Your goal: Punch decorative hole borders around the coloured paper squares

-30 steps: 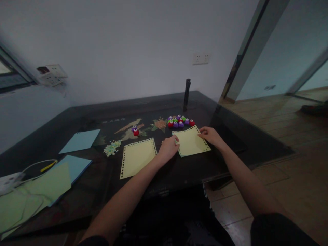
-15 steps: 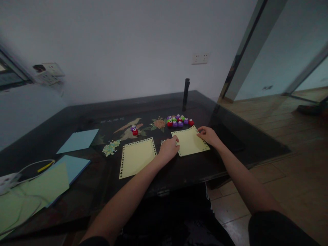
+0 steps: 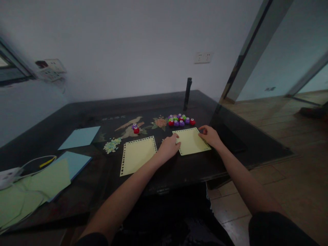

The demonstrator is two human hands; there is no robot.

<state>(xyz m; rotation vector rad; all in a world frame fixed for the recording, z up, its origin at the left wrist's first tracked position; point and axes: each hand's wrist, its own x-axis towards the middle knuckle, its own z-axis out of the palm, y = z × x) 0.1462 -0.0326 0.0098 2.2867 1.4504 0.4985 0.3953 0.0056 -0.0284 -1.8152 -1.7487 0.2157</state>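
Note:
A yellow sheet with punched edges (image 3: pixel 192 141) lies on the dark table between my two hands. My left hand (image 3: pixel 169 147) touches its left edge, thumb and index finger a little apart. At its upper right edge is my right hand (image 3: pixel 209 136), fingers curved and thumb apart, fingertips on the paper. A second yellow punched sheet (image 3: pixel 138 155) lies flat to the left, its right edge near my left wrist. Behind the right sheet stands a cluster of small red, purple and green eyed figures (image 3: pixel 181 120). One red figure (image 3: pixel 136 130) and a purple one sit apart.
Blue sheets (image 3: pixel 80 137) and yellow-green sheets (image 3: pixel 51 177) lie at the left with a white cable and a yellow marker (image 3: pixel 47 162). A black upright post (image 3: pixel 187 94) stands at the back. A dark flat object (image 3: pixel 229 138) lies right of my right hand.
The raised upper edge of the right sheet now lies flatter. My hands stay at its sides, almost unmoved. The whole view has shifted slightly.

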